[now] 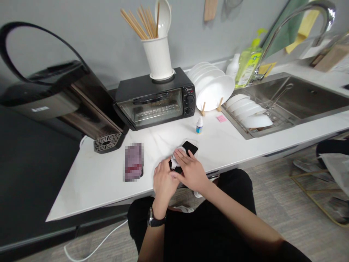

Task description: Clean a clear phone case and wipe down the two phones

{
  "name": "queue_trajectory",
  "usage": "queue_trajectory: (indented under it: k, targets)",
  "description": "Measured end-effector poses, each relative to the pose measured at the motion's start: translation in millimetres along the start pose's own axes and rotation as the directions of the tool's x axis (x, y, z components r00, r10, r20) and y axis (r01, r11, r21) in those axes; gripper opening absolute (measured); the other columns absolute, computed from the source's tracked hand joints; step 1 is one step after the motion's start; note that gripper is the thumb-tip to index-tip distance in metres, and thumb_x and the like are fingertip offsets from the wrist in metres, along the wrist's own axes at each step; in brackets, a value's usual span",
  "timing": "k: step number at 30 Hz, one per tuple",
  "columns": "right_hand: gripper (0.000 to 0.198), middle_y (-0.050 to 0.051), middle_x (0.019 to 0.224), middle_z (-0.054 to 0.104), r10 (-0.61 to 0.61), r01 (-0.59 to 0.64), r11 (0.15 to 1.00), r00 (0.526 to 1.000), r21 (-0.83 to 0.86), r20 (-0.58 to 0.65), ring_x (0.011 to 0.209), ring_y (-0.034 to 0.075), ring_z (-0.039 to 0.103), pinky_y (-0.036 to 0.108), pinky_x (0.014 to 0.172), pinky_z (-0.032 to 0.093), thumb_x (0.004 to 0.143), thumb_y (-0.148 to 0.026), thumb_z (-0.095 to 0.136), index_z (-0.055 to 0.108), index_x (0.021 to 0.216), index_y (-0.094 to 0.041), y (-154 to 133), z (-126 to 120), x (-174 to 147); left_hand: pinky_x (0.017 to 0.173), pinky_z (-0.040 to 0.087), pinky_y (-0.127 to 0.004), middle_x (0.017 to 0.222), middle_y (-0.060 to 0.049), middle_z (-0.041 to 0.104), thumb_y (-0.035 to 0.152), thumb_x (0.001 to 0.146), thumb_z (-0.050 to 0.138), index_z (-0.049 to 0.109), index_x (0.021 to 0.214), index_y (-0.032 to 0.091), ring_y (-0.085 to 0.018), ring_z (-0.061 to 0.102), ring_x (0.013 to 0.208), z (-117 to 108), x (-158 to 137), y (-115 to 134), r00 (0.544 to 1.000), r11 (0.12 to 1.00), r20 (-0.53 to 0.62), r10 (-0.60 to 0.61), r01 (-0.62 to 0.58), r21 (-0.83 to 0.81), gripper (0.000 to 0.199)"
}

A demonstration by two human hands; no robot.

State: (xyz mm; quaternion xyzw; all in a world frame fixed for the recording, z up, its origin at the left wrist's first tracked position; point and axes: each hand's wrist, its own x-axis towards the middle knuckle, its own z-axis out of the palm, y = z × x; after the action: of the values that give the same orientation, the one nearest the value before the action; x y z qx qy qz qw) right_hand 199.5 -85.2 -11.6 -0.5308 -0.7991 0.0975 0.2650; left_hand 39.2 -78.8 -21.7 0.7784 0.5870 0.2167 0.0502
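A black smartphone [190, 147] lies on the white counter near its front edge, with something clear, perhaps a case or film, around its far end. My left hand [165, 179], a dark watch on its wrist, grips the phone's near left edge. With its fingers together, my right hand [192, 169] presses a crumpled white tissue [174, 162] onto the screen. The palms and part of the phone's lower end are hidden. A small white bottle with a blue label [199, 126] stands upright beyond the phone. To the left lies a blurred-out purplish phone-shaped object [133, 162].
A black toaster oven [155, 103] carries a white holder [158, 58] of chopsticks and a spoon. At left stands a tall dark dispenser [89, 105]. Racked plates [214, 91], a pink sticky note [221, 118], soap bottle [248, 65] and sink [308, 109] with bowls are at right.
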Motion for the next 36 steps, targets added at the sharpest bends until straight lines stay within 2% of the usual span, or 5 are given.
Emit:
queue_trajectory:
  k: [9, 17, 27, 31, 36]
  targets:
    - [0.068, 0.005, 0.172, 0.044, 0.021, -0.018, 0.998, 0.998, -0.056, 0.053, 0.161, 0.031, 0.043, 0.063, 0.134, 0.041, 0.111, -0.051, 0.051, 0.032, 0.174, -0.035, -1.4, -15.1, -55.4, 0.104, 0.057, -0.045, 0.13, -0.012, 0.078, 0.026, 0.086, 0.077, 0.059, 0.144, 0.018, -0.035, 0.073, 0.119, 0.4, -0.5, 0.3, 1.0, 0.999, 0.016, -0.004, 0.004, -0.048, 0.061]
    - [0.069, 0.024, 0.169, 0.048, 0.199, -0.205, 0.963, 0.979, -0.174, -0.055, 0.16, 0.037, 0.046, 0.064, 0.134, 0.034, 0.113, -0.051, 0.048, 0.049, 0.163, -0.003, 38.7, -13.0, 5.3, 0.103, 0.057, -0.048, 0.13, -0.013, 0.078, 0.048, 0.09, 0.079, 0.059, 0.14, 0.019, -0.035, 0.073, 0.119, -3.1, -0.3, 4.8, 1.0, 0.999, -0.029, 0.005, -0.007, -0.052, 0.062]
    - [0.076, 0.014, 0.171, 0.045, -0.069, 0.069, 0.998, 0.998, -0.014, 0.013, 0.161, 0.034, 0.045, 0.067, 0.132, 0.04, 0.109, -0.055, 0.053, 0.033, 0.174, -0.02, -25.0, 5.3, -39.8, 0.097, 0.058, -0.044, 0.119, -0.012, 0.08, 0.019, 0.09, 0.065, 0.064, 0.138, 0.018, -0.033, 0.076, 0.111, 3.0, -1.2, -2.3, 1.0, 1.0, -0.025, 0.012, -0.012, -0.009, 0.049]
    - [0.07, 0.004, 0.171, 0.045, 0.014, -0.012, 0.997, 1.0, -0.075, 0.022, 0.159, 0.035, 0.046, 0.071, 0.131, 0.04, 0.109, -0.051, 0.053, 0.03, 0.174, -0.04, -5.6, -8.5, -53.3, 0.1, 0.059, -0.046, 0.126, -0.012, 0.079, 0.025, 0.085, 0.075, 0.061, 0.143, 0.017, -0.035, 0.074, 0.115, 0.7, -0.8, -0.5, 1.0, 1.0, 0.009, 0.003, -0.003, -0.03, 0.06]
    - [0.066, 0.013, 0.172, 0.045, 0.173, -0.175, 0.967, 0.985, -0.188, -0.026, 0.161, 0.036, 0.044, 0.071, 0.136, 0.028, 0.112, -0.05, 0.048, 0.037, 0.173, -0.025, 31.1, -17.9, -20.6, 0.102, 0.06, -0.052, 0.13, -0.013, 0.078, 0.049, 0.088, 0.081, 0.061, 0.143, 0.023, -0.037, 0.073, 0.118, -4.3, -0.2, 4.3, 1.0, 0.998, -0.028, 0.005, -0.007, -0.059, 0.064]
